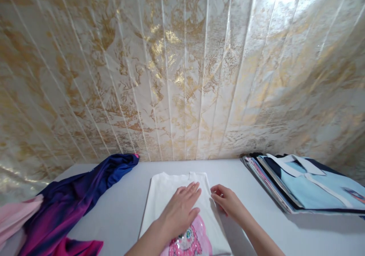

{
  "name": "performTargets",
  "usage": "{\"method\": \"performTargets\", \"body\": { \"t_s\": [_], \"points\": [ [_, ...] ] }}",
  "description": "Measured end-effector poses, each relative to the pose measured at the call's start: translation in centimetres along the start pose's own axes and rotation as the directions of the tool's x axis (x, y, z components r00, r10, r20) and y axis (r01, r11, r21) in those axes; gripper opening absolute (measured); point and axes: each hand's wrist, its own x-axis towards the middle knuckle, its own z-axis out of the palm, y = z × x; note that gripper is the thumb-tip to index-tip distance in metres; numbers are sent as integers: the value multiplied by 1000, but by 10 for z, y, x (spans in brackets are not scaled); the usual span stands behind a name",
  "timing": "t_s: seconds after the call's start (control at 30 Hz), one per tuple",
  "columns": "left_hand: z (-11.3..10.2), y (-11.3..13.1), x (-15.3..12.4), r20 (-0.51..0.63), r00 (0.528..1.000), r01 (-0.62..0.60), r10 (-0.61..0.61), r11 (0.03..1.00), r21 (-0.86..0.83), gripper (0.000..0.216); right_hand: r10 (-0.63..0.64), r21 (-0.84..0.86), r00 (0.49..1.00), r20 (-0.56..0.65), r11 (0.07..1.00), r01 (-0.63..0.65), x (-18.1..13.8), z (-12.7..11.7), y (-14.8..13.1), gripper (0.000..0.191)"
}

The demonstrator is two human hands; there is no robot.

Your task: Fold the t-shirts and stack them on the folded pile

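Note:
A white T-shirt with a pink cartoon print lies folded on the white table, its neckline toward the wall. My left hand rests flat on the shirt just above the print, fingers stretched out and covering part of it. At the shirt's right edge is my right hand, its fingers curled in with the thumb and fingertips close together. Whether a bit of fabric is between those fingertips is too small to make out.
On the right stands a stack of folded clothes, a light blue collared shirt on top. To the left lie a crumpled blue and purple garment and a pink cloth. A shiny gold-patterned curtain hangs behind the table.

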Motion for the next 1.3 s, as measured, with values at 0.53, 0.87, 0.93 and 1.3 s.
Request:
{"method": "performTargets", "body": {
  "t_s": [0.53, 0.87, 0.93, 1.3],
  "points": [
    [12, -2, -5, -5, 1000, 14, -15, 997, -75, 48, 121, 19, 939, 322, 991, -134, -12, -5, -4, 46],
    [20, -6, -5, -18, 1000, -5, 5, 999, -37, 53, 81, -216, 991, 108, 975, -56, -18, -6, -4, 33],
    [20, -6, -5, -9, 1000, 2, -2, 1000, -31, 55, 75, -244, 992, 100, 968, -49, -17, -5, -5, 32],
    [13, -2, -5, -17, 1000, -25, 25, 999, -22, 56, 43, -361, 999, 30, 932, -29, 21, -5, -8, 27]
  ]
}}
